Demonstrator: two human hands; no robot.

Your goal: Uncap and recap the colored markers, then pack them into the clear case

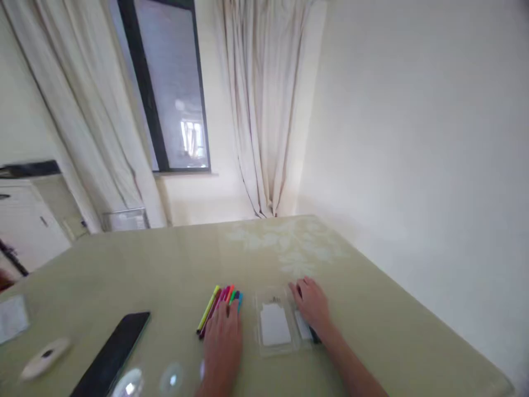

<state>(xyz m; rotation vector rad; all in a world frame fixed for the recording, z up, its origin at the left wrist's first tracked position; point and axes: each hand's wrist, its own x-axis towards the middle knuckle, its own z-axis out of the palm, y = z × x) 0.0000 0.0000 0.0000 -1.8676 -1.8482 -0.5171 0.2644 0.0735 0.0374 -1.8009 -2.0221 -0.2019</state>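
The step in hand seems to be handling the bundle of felt-tip pens (219,301), which lies on the table (173,264) at twelve o'clock of the left hand (224,333), with the clear plastic case (258,331) at three o'clock. Lifting any pen would call for thumb and fingers closing round its barrel. The left hand lies palm down, fingers close together over the near ends; whether they pinch, I cannot tell. The right hand (313,303) arches over the case's right side, fingers bent toward eleven o'clock, their grip hidden.
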